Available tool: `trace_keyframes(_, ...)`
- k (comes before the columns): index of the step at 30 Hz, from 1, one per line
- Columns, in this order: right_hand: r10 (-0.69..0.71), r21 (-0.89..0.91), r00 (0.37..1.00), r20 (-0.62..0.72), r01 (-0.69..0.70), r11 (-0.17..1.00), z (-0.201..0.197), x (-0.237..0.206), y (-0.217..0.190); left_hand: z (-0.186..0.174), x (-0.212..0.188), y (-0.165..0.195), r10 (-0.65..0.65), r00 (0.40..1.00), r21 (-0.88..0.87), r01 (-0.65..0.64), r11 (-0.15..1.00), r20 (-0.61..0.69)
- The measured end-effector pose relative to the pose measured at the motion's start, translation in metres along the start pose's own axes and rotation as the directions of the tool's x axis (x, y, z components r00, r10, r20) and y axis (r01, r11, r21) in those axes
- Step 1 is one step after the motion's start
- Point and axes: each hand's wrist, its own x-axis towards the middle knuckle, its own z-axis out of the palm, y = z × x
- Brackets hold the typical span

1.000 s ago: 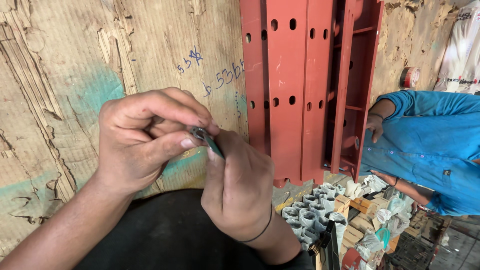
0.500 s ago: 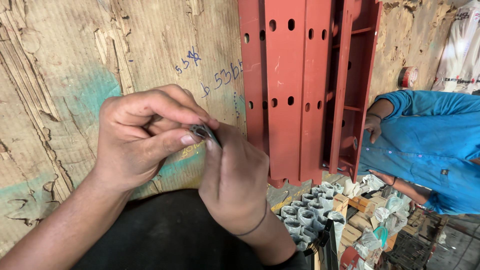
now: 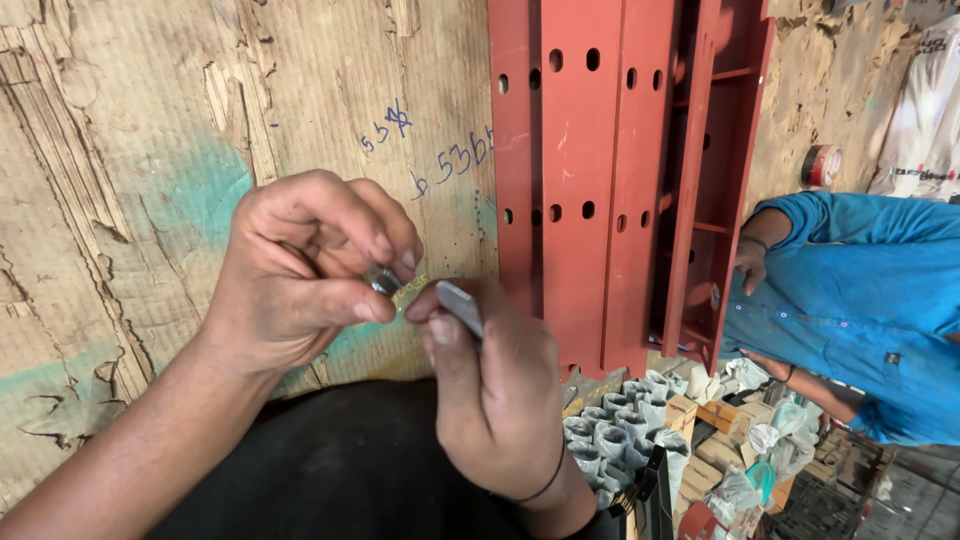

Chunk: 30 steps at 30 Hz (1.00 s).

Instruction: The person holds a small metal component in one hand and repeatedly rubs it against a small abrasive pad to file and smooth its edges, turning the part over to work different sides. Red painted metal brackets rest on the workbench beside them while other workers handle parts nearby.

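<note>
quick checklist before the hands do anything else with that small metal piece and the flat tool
1. Left hand pinches the small metal piece between thumb and fingers: ok.
2. Right hand holds the flat grey tool: ok.
3. Tool tip meets the piece: cannot tell, fingers hide the contact.
4. Both hands in view of the head camera: ok.
5. Person in blue stands apart from the hands, beside the red steel frame: ok.
</note>
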Motion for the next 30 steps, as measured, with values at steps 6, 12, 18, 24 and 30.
trace_keyframes(6, -0.186, -0.149, 0.982, 0.037, 0.189, 0.971, 0.003, 0.001, -0.002, -0.003, -0.004, 0.001, -0.027, 0.999, 0.006, 0.027, 1.0, 0.026)
trace_keyframes(12, -0.226, -0.238, 0.971, 0.079, 0.238, 0.941, 0.002, 0.006, -0.003, -0.002, -0.006, 0.006, -0.009, 0.999, 0.149, 0.013, 0.989, -0.032)
trace_keyframes(18, -0.225, -0.233, 0.966, 0.124, 0.249, 0.94, -0.002, 0.008, -0.001, -0.003, -0.005, 0.01, -0.015, 1.0, 0.212, 0.018, 0.977, -0.018)
trace_keyframes(24, -0.317, -0.355, 0.945, 0.073, 0.322, 0.878, 0.008, 0.014, 0.008, 0.005, -0.005, 0.008, 0.066, 0.997, 0.251, -0.051, 0.967, -0.051)
trace_keyframes(30, -0.337, -0.397, 0.942, 0.015, 0.314, 0.862, 0.017, 0.012, 0.015, 0.01, -0.001, 0.012, 0.095, 0.988, 0.281, -0.058, 0.958, -0.12)
